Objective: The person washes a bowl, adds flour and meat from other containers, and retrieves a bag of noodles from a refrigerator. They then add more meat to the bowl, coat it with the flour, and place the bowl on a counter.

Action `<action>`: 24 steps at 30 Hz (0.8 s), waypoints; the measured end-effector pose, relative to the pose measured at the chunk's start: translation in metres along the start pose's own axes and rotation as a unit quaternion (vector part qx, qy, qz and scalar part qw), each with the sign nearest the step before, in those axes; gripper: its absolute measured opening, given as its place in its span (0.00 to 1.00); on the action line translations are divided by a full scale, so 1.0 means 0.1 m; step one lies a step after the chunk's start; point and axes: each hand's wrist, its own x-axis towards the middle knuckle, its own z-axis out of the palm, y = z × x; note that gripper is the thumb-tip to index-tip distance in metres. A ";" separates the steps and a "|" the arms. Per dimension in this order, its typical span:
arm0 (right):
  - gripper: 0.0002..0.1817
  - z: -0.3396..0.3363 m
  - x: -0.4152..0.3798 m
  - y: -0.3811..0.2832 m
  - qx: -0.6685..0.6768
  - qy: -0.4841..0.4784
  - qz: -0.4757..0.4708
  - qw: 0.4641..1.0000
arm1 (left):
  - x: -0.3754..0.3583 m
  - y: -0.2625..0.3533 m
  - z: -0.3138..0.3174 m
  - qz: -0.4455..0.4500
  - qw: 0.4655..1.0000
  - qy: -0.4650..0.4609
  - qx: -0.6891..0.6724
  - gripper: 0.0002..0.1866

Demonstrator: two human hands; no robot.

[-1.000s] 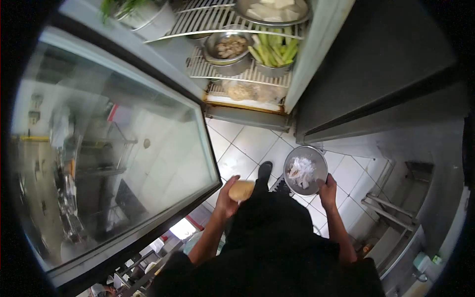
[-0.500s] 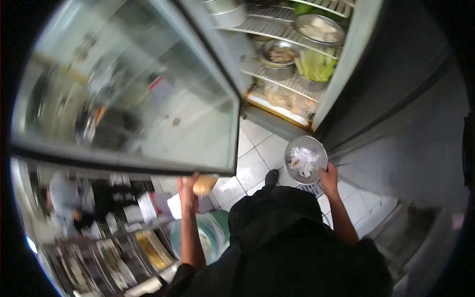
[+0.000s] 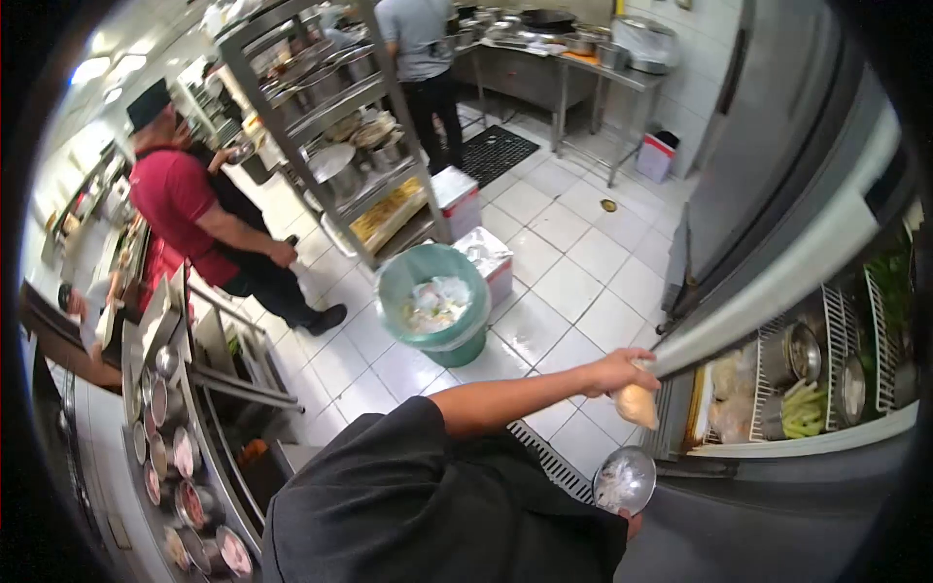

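My left hand [image 3: 618, 373] is stretched out to the right, fingers closed around the top of a small clear plastic bag [image 3: 638, 406] with pale orange contents. Its fingertips are right at the edge of the glass fridge door [image 3: 768, 277]. Lower down, my right hand [image 3: 634, 526] grips the rim of a round metal bowl [image 3: 637, 476] with white scraps in it; most of this hand is hidden behind the bowl. Beyond the door, the fridge shelves [image 3: 833, 335] hold metal pots, green vegetables [image 3: 803, 410] and bagged food.
A green lined bin [image 3: 389, 282] with waste stands on the tiled floor. Behind it are foil-topped boxes [image 3: 484, 255] and a steel rack [image 3: 335, 112]. A person in a red shirt [image 3: 175, 199] stands left; another in grey [image 3: 416, 44] stands behind the rack. Pots [image 3: 192, 505] line the left counter.
The view has swung left, bringing the bin and kitchen floor into sight. The fridge door now shows nearly edge-on and covers less of the view. Both hands keep their bag and bowl.
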 end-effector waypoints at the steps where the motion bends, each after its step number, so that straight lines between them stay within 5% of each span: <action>1: 0.23 0.02 -0.04 -0.13 -0.019 0.013 0.008 1.000 | -0.06 -0.03 0.01 -0.022 0.998 0.007 -0.057 0.33; 4: 0.21 0.09 -0.37 -0.82 -0.070 -0.056 -0.085 0.992 | -0.60 -0.08 -0.30 -0.033 0.989 0.035 -0.142 0.24; 9: 0.20 0.92 -0.34 -0.89 0.049 -0.132 -0.158 0.977 | -1.94 -0.50 -1.50 -0.001 0.952 0.167 -0.256 0.13; 13: 0.18 1.79 -1.13 -1.53 0.061 -0.199 -0.194 0.959 | -3.47 -0.80 -2.29 0.063 0.862 0.280 -0.418 0.16; 18: 0.16 2.95 -1.99 -1.94 0.054 -0.328 -0.188 0.924 | -5.11 -1.05 -2.77 0.128 0.766 0.427 -0.463 0.20; 24: 0.11 3.86 -2.96 -2.17 0.068 -0.402 -0.212 0.888 | -6.17 -0.97 -3.03 0.246 0.722 0.474 -0.440 0.20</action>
